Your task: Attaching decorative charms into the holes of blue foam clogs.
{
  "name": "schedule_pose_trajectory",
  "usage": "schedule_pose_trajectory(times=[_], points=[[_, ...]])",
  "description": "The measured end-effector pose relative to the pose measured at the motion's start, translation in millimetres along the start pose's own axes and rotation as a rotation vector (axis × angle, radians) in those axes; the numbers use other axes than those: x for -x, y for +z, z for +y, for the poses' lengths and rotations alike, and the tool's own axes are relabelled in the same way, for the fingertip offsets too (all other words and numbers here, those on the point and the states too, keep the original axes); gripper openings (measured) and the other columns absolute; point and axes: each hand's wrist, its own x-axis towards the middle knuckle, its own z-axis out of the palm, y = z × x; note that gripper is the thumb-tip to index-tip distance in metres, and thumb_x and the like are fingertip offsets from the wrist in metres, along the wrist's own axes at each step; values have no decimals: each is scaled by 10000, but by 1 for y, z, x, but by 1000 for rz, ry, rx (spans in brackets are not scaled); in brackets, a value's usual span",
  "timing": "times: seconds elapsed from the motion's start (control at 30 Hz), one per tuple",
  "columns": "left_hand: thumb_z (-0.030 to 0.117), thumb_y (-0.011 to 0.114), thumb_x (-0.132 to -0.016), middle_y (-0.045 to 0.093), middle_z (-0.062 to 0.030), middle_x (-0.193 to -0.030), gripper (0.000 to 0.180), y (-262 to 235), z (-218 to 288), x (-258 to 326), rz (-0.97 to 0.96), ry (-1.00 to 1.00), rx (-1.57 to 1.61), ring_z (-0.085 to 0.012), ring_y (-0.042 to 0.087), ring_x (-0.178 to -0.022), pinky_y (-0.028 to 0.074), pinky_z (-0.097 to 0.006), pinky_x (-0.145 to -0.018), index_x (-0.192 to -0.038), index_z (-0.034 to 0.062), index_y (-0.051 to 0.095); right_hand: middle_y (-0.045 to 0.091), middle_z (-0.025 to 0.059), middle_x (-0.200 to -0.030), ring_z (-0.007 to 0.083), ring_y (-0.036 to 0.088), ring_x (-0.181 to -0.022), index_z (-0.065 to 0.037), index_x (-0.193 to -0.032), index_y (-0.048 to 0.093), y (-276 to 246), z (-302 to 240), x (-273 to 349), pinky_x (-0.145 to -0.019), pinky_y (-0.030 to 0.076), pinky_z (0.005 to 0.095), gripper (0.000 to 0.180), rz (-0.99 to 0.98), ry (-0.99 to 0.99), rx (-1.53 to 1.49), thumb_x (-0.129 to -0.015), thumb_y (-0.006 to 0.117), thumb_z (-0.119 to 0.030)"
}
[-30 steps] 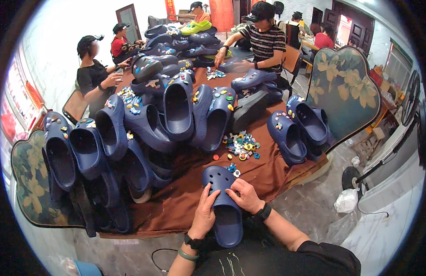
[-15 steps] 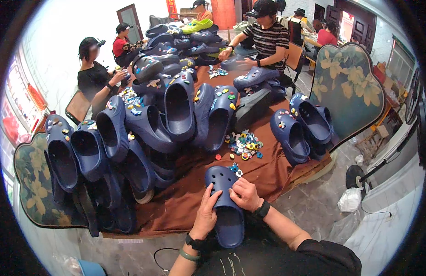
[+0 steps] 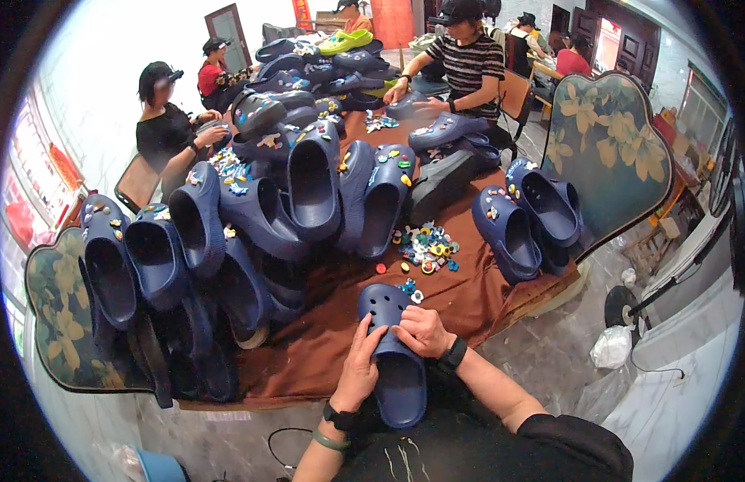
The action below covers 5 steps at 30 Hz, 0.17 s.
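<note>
A navy blue clog [image 3: 391, 360] lies toe-away at the near edge of the brown-covered table [image 3: 461, 301]. My left hand [image 3: 362, 365] grips its left side. My right hand [image 3: 421, 331] presses on its upper with the fingers curled; whether a charm is under them is hidden. A small blue and white charm [image 3: 411, 291] lies just beyond the toe. Further out sits a heap of colourful charms [image 3: 427, 245].
Many navy clogs are piled on the left [image 3: 188, 249] and middle [image 3: 340, 189], and a pair [image 3: 525, 217] stands at the right. Three people work at the far side. Floral chair backs stand at right [image 3: 609, 149] and left [image 3: 55, 321]. A white bag [image 3: 612, 347] lies on the floor.
Both hands stay on the clog; my right hand has shifted slightly across its upper. The view has tilted a little.
</note>
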Motion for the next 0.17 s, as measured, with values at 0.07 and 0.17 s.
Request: schedule_pose_trajectory(times=[0.07, 0.17], points=[[-219, 413, -708, 339, -200, -1500, 684, 0, 0, 0, -4, -2, -1, -381, 349, -1386, 344, -421, -1122, -1316, 72, 529, 458, 83, -642, 276, 514, -617, -69, -622, 507, 1, 1, 0, -531, 436, 393, 290, 1, 1, -8, -869, 642, -139], [-217, 415, -705, 320, -201, -1510, 695, -2, 0, 0, -15, 13, -14, -383, 341, -1391, 343, -423, -1123, -1327, 74, 519, 465, 85, -644, 281, 523, -619, -68, -626, 509, 1, 2, 0, -532, 439, 393, 282, 19, 8, -56, -867, 640, -134]])
